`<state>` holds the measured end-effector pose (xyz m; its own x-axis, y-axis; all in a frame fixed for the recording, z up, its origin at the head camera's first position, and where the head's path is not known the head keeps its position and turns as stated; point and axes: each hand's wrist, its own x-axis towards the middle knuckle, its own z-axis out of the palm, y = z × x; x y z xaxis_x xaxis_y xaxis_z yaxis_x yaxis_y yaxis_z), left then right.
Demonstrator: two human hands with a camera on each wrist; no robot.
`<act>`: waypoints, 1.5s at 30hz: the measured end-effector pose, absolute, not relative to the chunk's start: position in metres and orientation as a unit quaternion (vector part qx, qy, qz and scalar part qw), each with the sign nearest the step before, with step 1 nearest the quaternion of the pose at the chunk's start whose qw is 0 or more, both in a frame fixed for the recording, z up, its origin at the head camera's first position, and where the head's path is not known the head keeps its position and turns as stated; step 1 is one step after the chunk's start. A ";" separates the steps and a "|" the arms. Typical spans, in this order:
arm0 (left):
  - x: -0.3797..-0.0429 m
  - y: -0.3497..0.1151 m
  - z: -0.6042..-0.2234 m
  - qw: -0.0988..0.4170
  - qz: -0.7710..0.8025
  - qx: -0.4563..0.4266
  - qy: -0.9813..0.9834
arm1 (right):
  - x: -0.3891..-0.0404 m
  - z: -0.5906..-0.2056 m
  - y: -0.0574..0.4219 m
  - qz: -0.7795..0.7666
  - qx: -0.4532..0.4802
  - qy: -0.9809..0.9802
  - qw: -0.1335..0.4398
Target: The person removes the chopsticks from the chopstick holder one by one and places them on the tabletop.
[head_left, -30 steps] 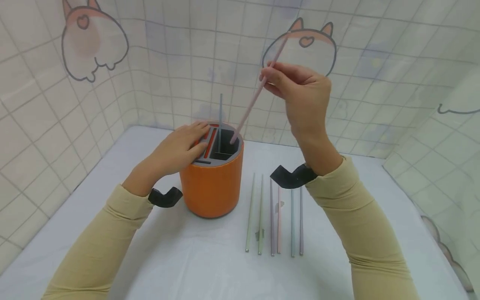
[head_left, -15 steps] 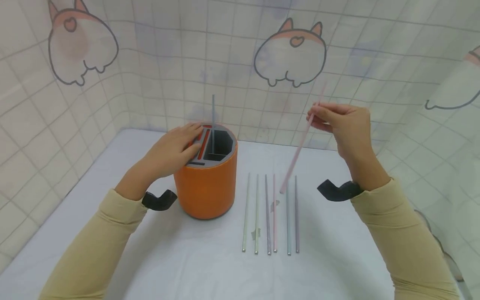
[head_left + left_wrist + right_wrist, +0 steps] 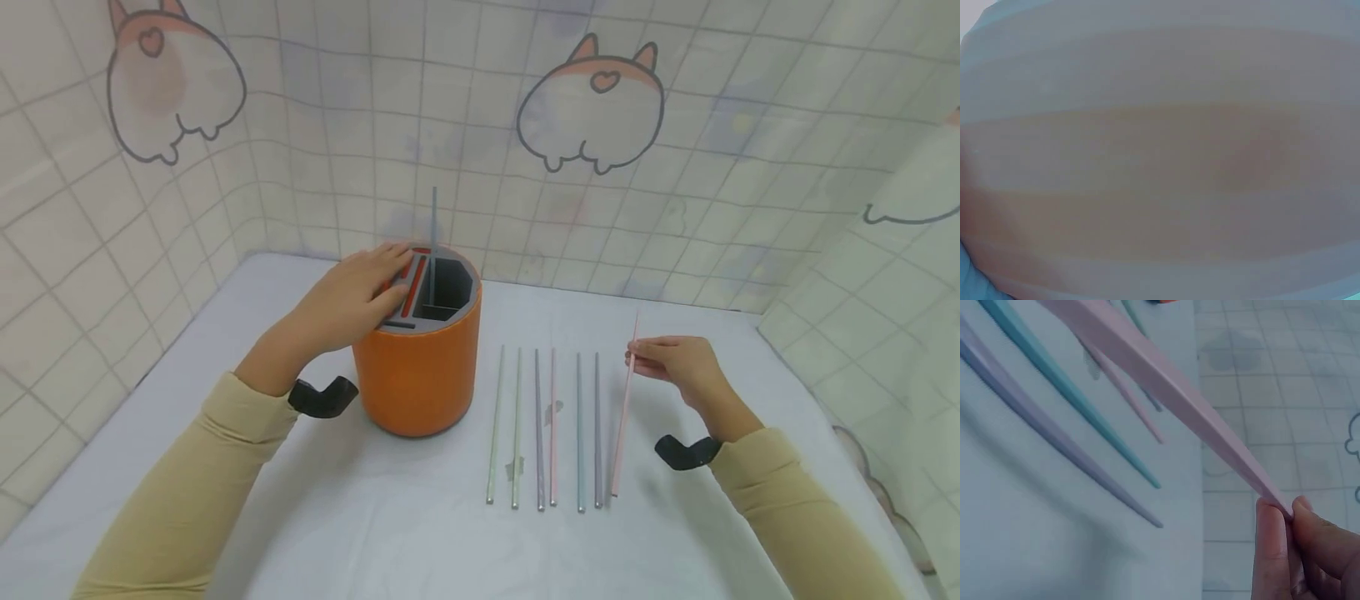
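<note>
My right hand [image 3: 671, 360] pinches a pink chopstick [image 3: 623, 429] near its thin upper end, between thumb and fingertips. The chopstick slants close over the white table, right of the others, its thick end toward me. In the right wrist view the pink chopstick [image 3: 1179, 403] crosses above the lying ones, up from the fingertips [image 3: 1270, 528]. My left hand [image 3: 341, 292] rests with extended fingers on the top of a round orange utensil holder [image 3: 420, 383]. One blue chopstick [image 3: 433, 217] stands upright in the holder's dark compartment. The left wrist view is filled by a blurred, close surface.
On the table [image 3: 420, 533] several chopsticks lie side by side: two green, a purple, a pink chopstick [image 3: 553, 433], a blue chopstick [image 3: 580, 442] and another purple chopstick [image 3: 597, 442]. Behind stands a grid-patterned cloth wall [image 3: 450, 100], with more at both sides.
My right hand has carried the pink chopstick out of the holder's opening, rightward and down to beside the row. The left hand has stayed on the holder.
</note>
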<state>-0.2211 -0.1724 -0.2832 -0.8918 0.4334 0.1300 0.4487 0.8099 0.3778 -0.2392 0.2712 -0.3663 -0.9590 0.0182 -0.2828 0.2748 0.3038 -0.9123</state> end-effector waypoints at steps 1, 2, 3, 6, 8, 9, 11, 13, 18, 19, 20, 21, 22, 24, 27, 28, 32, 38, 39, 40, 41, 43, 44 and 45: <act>-0.221 -0.172 -0.284 0.020 -0.204 -0.232 -0.951 | -0.239 -0.372 0.273 -0.581 0.095 0.800 0.117; -0.222 -0.172 -0.284 0.022 -0.205 -0.232 -0.951 | -0.239 -0.377 0.274 -0.580 0.099 0.799 0.123; -0.222 -0.171 -0.284 0.022 -0.205 -0.232 -0.951 | -0.239 -0.382 0.274 -0.576 0.105 0.801 0.128; -0.223 -0.171 -0.285 0.022 -0.203 -0.232 -0.951 | -0.240 -0.395 0.275 -0.567 0.120 0.803 0.140; -0.223 -0.171 -0.286 0.024 -0.204 -0.232 -0.951 | -0.241 -0.402 0.275 -0.566 0.131 0.801 0.143; -0.223 -0.172 -0.286 0.023 -0.203 -0.233 -0.951 | -0.242 -0.405 0.275 -0.570 0.134 0.798 0.143; -0.223 -0.172 -0.286 0.022 -0.202 -0.234 -0.951 | -0.244 -0.411 0.276 -0.572 0.140 0.796 0.141; -0.223 -0.173 -0.285 0.020 -0.201 -0.235 -0.951 | -0.246 -0.417 0.277 -0.569 0.146 0.797 0.138; -0.222 -0.173 -0.286 0.018 -0.201 -0.236 -0.951 | -0.249 -0.429 0.279 -0.521 0.149 0.828 0.143; -0.222 -0.173 -0.286 0.019 -0.201 -0.237 -0.950 | -0.249 -0.430 0.279 -0.513 0.147 0.834 0.143; -0.222 -0.173 -0.286 0.019 -0.199 -0.238 -0.950 | -0.250 -0.431 0.279 -0.502 0.140 0.842 0.142; -0.223 -0.173 -0.286 0.019 -0.198 -0.239 -0.950 | -0.251 -0.431 0.280 -0.492 0.136 0.849 0.139; -0.223 -0.172 -0.286 0.020 -0.198 -0.239 -0.950 | -0.251 -0.430 0.280 -0.482 0.131 0.856 0.134; -0.223 -0.172 -0.286 0.023 -0.201 -0.239 -0.950 | -0.254 -0.426 0.279 -0.485 0.125 0.857 0.118; -0.223 -0.172 -0.286 0.024 -0.203 -0.239 -0.949 | -0.261 -0.411 0.271 -0.512 0.107 0.848 0.082; -0.223 -0.172 -0.286 0.026 -0.204 -0.237 -0.949 | -0.264 -0.405 0.266 -0.524 0.095 0.843 0.069; -0.222 -0.173 -0.284 0.028 -0.204 -0.233 -0.950 | -0.276 -0.377 0.232 -0.555 0.032 0.830 0.034; -0.221 -0.173 -0.281 0.027 -0.200 -0.233 -0.951 | -0.286 -0.327 0.164 -0.558 -0.040 0.829 0.016; -0.221 -0.173 -0.281 0.026 -0.199 -0.233 -0.951 | -0.287 -0.319 0.154 -0.556 -0.053 0.830 0.014; -0.221 -0.173 -0.281 0.025 -0.198 -0.233 -0.952 | -0.287 -0.311 0.145 -0.552 -0.067 0.831 0.013; -0.221 -0.173 -0.282 0.024 -0.198 -0.232 -0.952 | -0.287 -0.304 0.136 -0.549 -0.081 0.832 0.013; -0.220 -0.172 -0.282 0.021 -0.199 -0.232 -0.952 | -0.287 -0.291 0.120 -0.547 -0.104 0.830 0.014; -0.220 -0.172 -0.282 0.020 -0.199 -0.232 -0.952 | -0.286 -0.285 0.112 -0.546 -0.115 0.830 0.015; -0.220 -0.172 -0.282 0.021 -0.200 -0.232 -0.952 | -0.286 -0.279 0.105 -0.545 -0.126 0.829 0.016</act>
<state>-0.2203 -0.1718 -0.2819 -0.8918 0.4327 0.1324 0.4494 0.8128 0.3705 -0.2861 0.1052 -0.2795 -0.9676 -0.2268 0.1111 -0.1919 0.3740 -0.9074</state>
